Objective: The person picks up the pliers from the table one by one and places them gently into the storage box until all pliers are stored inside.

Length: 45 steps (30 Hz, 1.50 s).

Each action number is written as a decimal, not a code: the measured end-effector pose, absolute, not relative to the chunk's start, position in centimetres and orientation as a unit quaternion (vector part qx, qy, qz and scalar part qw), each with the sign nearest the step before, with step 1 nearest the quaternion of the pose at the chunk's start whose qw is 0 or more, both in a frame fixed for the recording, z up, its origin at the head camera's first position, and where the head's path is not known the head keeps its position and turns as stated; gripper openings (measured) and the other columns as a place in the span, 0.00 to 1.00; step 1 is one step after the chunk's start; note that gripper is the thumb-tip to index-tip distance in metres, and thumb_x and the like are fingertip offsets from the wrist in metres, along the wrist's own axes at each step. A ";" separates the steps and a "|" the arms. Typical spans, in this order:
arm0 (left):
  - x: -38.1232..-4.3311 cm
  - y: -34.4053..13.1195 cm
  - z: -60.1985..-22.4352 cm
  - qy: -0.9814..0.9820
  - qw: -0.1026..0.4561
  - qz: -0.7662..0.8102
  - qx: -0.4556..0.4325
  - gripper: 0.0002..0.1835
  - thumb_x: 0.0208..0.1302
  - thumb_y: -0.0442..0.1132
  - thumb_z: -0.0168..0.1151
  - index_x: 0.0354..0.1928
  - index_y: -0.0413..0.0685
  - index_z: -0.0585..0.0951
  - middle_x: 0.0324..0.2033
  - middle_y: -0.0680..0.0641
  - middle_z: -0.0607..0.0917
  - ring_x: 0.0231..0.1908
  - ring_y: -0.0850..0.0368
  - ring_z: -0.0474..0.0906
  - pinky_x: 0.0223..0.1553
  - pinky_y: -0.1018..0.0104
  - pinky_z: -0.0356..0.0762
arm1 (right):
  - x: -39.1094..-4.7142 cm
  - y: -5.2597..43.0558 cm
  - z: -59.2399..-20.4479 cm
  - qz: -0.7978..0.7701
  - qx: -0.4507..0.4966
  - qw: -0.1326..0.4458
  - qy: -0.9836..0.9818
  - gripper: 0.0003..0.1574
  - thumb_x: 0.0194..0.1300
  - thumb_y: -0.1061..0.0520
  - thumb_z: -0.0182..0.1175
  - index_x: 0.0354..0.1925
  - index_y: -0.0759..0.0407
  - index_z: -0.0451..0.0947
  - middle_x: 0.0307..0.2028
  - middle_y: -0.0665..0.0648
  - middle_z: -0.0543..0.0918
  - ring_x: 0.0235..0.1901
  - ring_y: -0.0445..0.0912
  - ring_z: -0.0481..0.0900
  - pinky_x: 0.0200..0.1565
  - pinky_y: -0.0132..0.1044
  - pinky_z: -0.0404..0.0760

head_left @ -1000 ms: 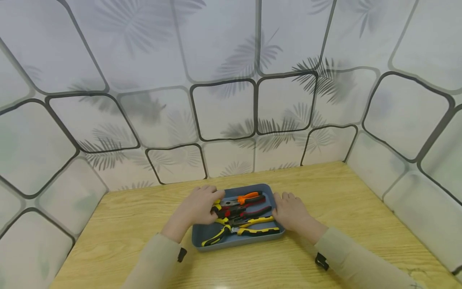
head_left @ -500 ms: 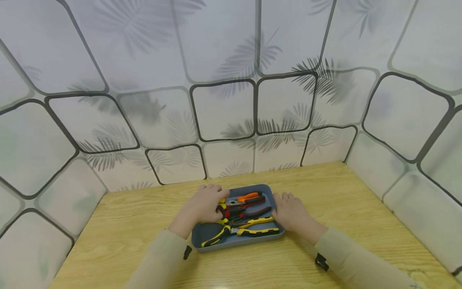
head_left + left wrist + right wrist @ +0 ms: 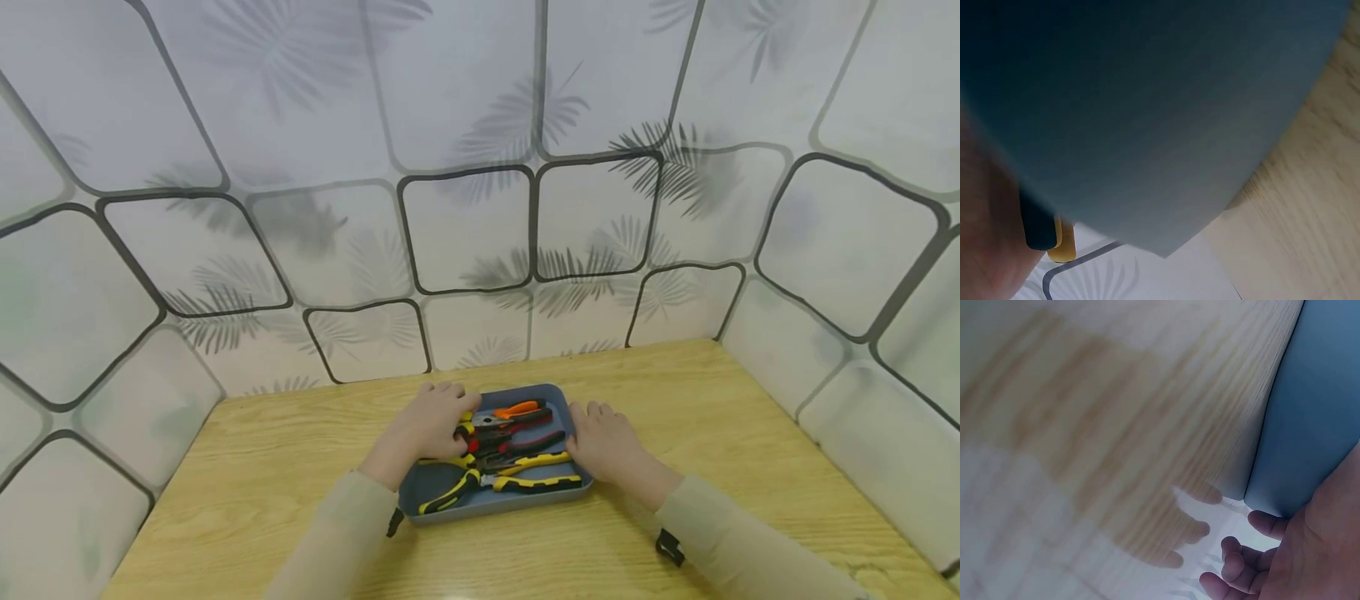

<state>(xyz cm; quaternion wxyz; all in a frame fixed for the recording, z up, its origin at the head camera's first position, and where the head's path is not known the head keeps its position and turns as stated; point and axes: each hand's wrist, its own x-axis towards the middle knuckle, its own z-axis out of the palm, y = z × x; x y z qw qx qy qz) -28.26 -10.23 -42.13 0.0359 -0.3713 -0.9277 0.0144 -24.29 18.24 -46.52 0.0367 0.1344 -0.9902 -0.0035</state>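
A shallow blue-grey tray (image 3: 501, 503) on the table holds several pliers. My left hand (image 3: 429, 417) reaches over its left end and grips the handles of pliers; yellow, black and red show beside the thumb. In the left wrist view a black-and-yellow handle (image 3: 1040, 224) sticks out by the hand, and the tray wall (image 3: 1166, 156) fills most of the picture. At the right end my right hand (image 3: 604, 442) holds the tray, thumb at the rim, other fingers loosely bent outside. Yellow-and-black pliers (image 3: 536, 482) lie in front, orange-and-black pliers (image 3: 517, 409) at the back.
Pale wood tabletop (image 3: 675, 392) surrounds the tray. Cloth with a leaf and rounded-square pattern (image 3: 465, 225) closes in the back and both sides. A dark strap end (image 3: 669, 547) hangs below the right sleeve.
My left hand has slid a little to the right over the tray, uncovering more of its left end. The right hand and the tray have stayed where they were.
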 end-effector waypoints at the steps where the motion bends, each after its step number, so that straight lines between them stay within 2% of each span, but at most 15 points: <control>1: -28.3 -10.2 -42.1 -0.928 0.034 0.016 -0.371 0.22 0.47 0.42 0.60 0.49 0.59 0.73 0.31 0.56 0.68 0.31 0.56 0.63 0.35 0.58 0.55 | -24.3 18.3 -46.5 -0.002 0.134 0.037 -0.990 0.27 0.63 0.48 0.51 0.55 0.63 0.67 0.32 0.60 0.73 0.30 0.51 0.70 0.29 0.45 0.73; 12: -28.3 -10.1 -42.5 -0.926 0.024 0.018 -0.376 0.21 0.50 0.42 0.63 0.48 0.58 0.72 0.36 0.56 0.72 0.35 0.57 0.64 0.36 0.59 0.57 | -24.1 18.2 -46.2 -0.003 0.129 0.032 -0.991 0.25 0.64 0.48 0.51 0.53 0.62 0.67 0.30 0.59 0.71 0.29 0.50 0.68 0.28 0.44 0.71; 18: -28.2 -10.4 -42.5 -0.928 0.041 0.001 -0.370 0.21 0.52 0.41 0.61 0.50 0.58 0.73 0.38 0.55 0.74 0.38 0.56 0.68 0.40 0.57 0.62 | -24.0 18.1 -46.3 -0.004 0.131 0.040 -0.991 0.24 0.64 0.48 0.51 0.52 0.62 0.67 0.30 0.58 0.71 0.28 0.50 0.68 0.27 0.43 0.70; 25: -28.1 -11.0 -42.5 -0.929 0.052 0.002 -0.366 0.20 0.51 0.43 0.62 0.49 0.59 0.74 0.38 0.55 0.75 0.38 0.55 0.70 0.41 0.56 0.64 | -24.1 18.2 -46.4 -0.001 0.127 0.038 -0.991 0.24 0.64 0.48 0.51 0.52 0.62 0.67 0.29 0.58 0.70 0.27 0.49 0.66 0.25 0.41 0.68; 33: -27.5 -11.6 -42.3 -0.932 0.053 -0.003 -0.359 0.19 0.54 0.43 0.61 0.50 0.57 0.74 0.40 0.54 0.77 0.40 0.55 0.72 0.47 0.52 0.69 | -24.1 18.2 -46.4 0.002 0.133 0.041 -0.990 0.24 0.63 0.48 0.51 0.52 0.62 0.68 0.30 0.59 0.71 0.29 0.51 0.69 0.27 0.44 0.71; 45: -27.3 -12.8 -42.6 -0.935 0.064 0.004 -0.348 0.19 0.53 0.44 0.62 0.49 0.57 0.74 0.40 0.54 0.77 0.41 0.55 0.73 0.46 0.53 0.70 | -24.2 18.2 -46.4 0.004 0.125 0.036 -0.992 0.22 0.63 0.49 0.51 0.49 0.62 0.67 0.28 0.58 0.69 0.26 0.49 0.66 0.25 0.42 0.67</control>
